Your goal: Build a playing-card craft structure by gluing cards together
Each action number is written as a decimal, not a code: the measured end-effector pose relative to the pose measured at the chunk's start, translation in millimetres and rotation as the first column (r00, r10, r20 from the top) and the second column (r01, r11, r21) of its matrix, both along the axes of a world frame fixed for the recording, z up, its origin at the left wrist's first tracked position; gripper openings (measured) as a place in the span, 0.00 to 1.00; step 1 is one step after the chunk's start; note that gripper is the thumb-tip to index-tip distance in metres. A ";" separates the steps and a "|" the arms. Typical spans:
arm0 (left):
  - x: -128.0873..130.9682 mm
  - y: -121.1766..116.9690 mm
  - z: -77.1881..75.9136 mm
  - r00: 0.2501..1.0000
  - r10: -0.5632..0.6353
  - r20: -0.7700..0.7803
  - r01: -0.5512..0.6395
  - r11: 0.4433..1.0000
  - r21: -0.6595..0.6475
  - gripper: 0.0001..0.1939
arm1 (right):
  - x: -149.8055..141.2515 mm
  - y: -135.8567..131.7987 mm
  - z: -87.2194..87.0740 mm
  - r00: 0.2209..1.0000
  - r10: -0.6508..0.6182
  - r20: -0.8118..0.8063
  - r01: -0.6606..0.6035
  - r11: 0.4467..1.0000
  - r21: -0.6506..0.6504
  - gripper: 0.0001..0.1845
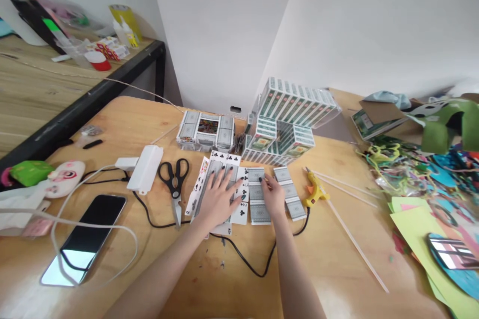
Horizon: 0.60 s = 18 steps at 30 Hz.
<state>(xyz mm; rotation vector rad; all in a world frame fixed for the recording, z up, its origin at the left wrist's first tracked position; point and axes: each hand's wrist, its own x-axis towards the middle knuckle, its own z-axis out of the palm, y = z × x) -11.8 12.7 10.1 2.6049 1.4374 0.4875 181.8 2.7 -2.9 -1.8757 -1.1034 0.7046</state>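
Playing cards [228, 158] are laid out flat side by side on the wooden table [329, 239], some face up, some showing grey patterned backs. My left hand [218, 197] lies open with fingers spread flat on the left group of cards. My right hand [273, 196] rests on a strip of grey-backed cards [258, 211], its fingers pressing down at the strip's edge. Another strip of grey-backed cards [289, 194] lies just right of that hand.
Black scissors [175, 182], a white power adapter [145, 169] with cables and a phone [84, 237] lie to the left. A yellow glue gun [315, 191] with glue sticks is to the right. Card boxes [288, 119] stack up behind. Coloured paper scraps [422, 194] crowd the right side.
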 end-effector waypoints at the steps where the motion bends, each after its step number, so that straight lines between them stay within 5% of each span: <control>1: 0.1 -0.1 0.0 1.000 0.001 -0.001 -0.001 1.000 0.001 0.24 | -0.7 -0.4 -0.2 1.000 -0.010 0.008 0.010 1.000 -0.001 0.26; 10: 0.6 0.3 0.1 1.000 0.001 0.003 -0.001 1.000 -0.020 0.24 | -0.4 -1.9 2.8 0.997 0.066 -0.049 -0.068 0.996 -0.050 0.24; 18: 0.8 -0.2 0.6 1.000 0.001 0.004 -0.001 1.000 -0.018 0.24 | -13.8 -10.4 7.5 0.909 0.061 -0.412 -0.071 0.997 -0.010 0.33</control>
